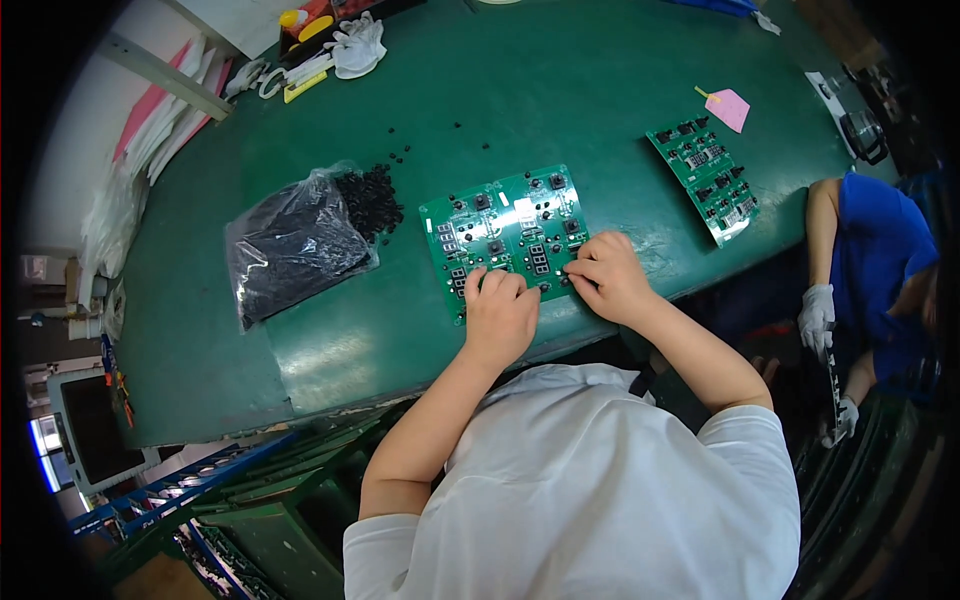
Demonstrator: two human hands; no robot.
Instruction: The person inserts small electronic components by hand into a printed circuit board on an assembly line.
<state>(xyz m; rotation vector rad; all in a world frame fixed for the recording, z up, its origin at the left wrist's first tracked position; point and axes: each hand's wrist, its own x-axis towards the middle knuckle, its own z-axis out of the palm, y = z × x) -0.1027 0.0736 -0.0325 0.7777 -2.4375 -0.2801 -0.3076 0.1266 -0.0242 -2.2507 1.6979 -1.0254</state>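
Observation:
A green circuit board panel (507, 212) with digit displays and black button parts lies flat on the table in front of me. My left hand (500, 315) rests over its near left part, fingers bent and close together on the board. At the near right edge, my right hand (612, 278) has thumb and index finger pinched close to a small black part. Whatever either hand's fingertips hold is too small or hidden. Left of the board, a clear plastic bag (295, 245) full of small black parts lies with its mouth spilling a pile of black caps (372, 200).
Another green board (705, 175) lies to the right, near a pink tag (728, 108). White gloves (357, 45) and a yellow-handled tool (305, 86) sit at the far left. A co-worker in blue (885, 240), wearing gloves, holds a board at the right.

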